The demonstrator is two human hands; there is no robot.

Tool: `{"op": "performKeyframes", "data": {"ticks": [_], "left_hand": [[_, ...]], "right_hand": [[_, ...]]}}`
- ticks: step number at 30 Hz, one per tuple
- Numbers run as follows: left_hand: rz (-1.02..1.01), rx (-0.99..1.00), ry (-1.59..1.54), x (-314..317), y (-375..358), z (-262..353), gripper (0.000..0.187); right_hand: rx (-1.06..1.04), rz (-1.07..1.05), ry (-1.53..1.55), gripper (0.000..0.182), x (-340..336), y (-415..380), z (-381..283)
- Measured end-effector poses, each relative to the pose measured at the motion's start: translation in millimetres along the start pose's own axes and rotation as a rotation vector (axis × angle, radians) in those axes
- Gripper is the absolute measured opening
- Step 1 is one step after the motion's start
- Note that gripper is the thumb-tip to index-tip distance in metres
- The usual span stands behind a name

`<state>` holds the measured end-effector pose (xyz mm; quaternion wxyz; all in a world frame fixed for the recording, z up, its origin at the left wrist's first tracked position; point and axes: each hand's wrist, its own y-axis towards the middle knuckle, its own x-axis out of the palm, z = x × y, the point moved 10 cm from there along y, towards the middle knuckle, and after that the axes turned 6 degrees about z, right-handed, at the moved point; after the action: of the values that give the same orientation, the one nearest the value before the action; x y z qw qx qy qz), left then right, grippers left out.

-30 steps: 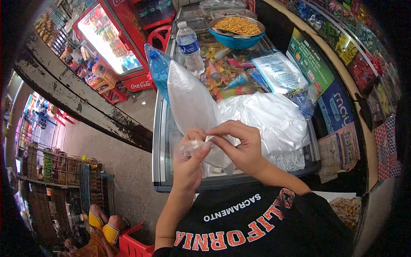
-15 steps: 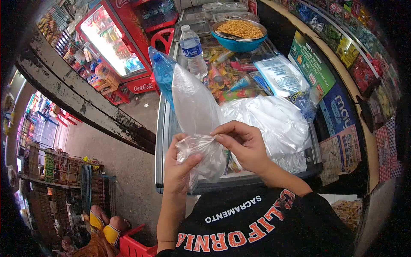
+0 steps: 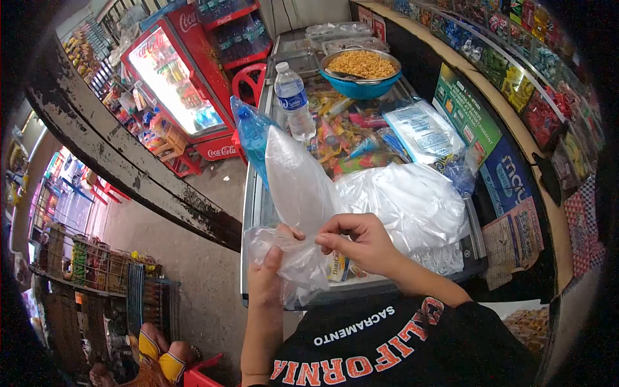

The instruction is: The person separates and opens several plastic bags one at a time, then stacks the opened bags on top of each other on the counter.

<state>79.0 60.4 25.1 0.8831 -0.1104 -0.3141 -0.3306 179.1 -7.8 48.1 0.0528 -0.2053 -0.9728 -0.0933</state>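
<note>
A thin clear plastic bag (image 3: 308, 267) is stretched between my two hands above the near edge of the freezer-like counter. My left hand (image 3: 265, 274) is closed around the bag, with the film draped over its fingers and thumb upright. My right hand (image 3: 364, 244) pinches the bag's edge between thumb and fingertips. Just beyond, a bundle of clear bags (image 3: 296, 177) stands up beside a blue plastic bag (image 3: 253, 138). A pile of whitish plastic bags (image 3: 406, 200) lies past my right hand.
A water bottle (image 3: 294, 103) and a blue bowl (image 3: 364, 87) of peanut-like snacks stand farther back. Colourful packets (image 3: 351, 132) show beneath the counter's glass. A wooden post (image 3: 142, 174) slants at left; a red drinks fridge (image 3: 206, 109) stands behind. Someone's knees (image 3: 164, 355) appear lower left.
The plastic bag and my left hand have moved slightly left, and the film now spreads wider over the left fingers. My right hand is a little lower, still pinching. The view has shifted somewhat.
</note>
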Motion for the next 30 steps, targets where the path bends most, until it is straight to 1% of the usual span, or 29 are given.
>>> {"op": "performKeyframes", "data": {"ticks": [1, 3, 4, 6, 7, 9, 10, 12, 16, 19, 21, 22, 24, 25, 27, 28, 30], "left_hand": [[-0.005, 0.004, 0.002, 3, 1, 1, 0.033], [-0.065, 0.017, 0.043, 14, 1, 2, 0.022], [-0.069, 0.019, 0.045, 16, 2, 3, 0.022], [-0.032, 0.067, 0.214, 15, 3, 7, 0.015], [-0.034, 0.069, 0.216, 17, 3, 8, 0.015], [0.032, 0.118, 0.385, 17, 3, 12, 0.010], [0.031, 0.122, 0.388, 16, 3, 11, 0.010], [0.065, 0.174, 0.311, 7, 4, 12, 0.011], [0.097, 0.215, 0.295, -2, 4, 12, 0.012], [0.141, 0.173, 0.257, 0, 5, 12, 0.014], [0.201, 0.154, 0.208, 2, 3, 13, 0.017], [0.202, 0.153, 0.209, 1, 2, 12, 0.017], [0.262, 0.095, 0.208, -7, -1, 5, 0.018], [0.263, 0.092, 0.208, -9, 0, 3, 0.018], [0.210, 0.123, 0.286, -9, 2, 3, 0.016], [0.215, 0.119, 0.285, -9, 2, 3, 0.016], [0.115, 0.129, 0.268, 2, 2, 4, 0.017]], "right_hand": [[-0.007, 0.000, 0.000, 0.016, 0, 1, 0], [-0.082, -0.011, 0.024, 0.017, -1, 3, -6], [-0.087, -0.011, 0.025, 0.017, -1, 4, -8], [-0.285, -0.007, -0.016, 0.021, 2, 3, -31], [-0.288, -0.007, -0.015, 0.021, 3, 3, -32], [-0.237, 0.010, -0.115, 0.024, 6, 3, -27], [-0.242, 0.009, -0.113, 0.024, 5, 2, -26], [-0.034, -0.036, -0.146, 0.026, 6, 5, 0], [0.000, -0.080, -0.194, 0.027, 7, 5, 13], [0.016, -0.029, -0.138, 0.022, 1, 8, 7], [-0.412, 0.116, -0.269, 0.022, -8, 4, -35], [-0.411, 0.115, -0.268, 0.022, -8, 4, -37], [-0.354, 0.021, -0.236, 0.029, 0, 4, -34], [-0.351, 0.022, -0.236, 0.029, 0, 4, -32], [-0.298, -0.060, -0.275, 0.036, 10, 4, -22], [-0.292, -0.061, -0.273, 0.036, 12, 3, -22], [-0.048, 0.066, -0.029, 0.040, 1, 5, -4]]}}
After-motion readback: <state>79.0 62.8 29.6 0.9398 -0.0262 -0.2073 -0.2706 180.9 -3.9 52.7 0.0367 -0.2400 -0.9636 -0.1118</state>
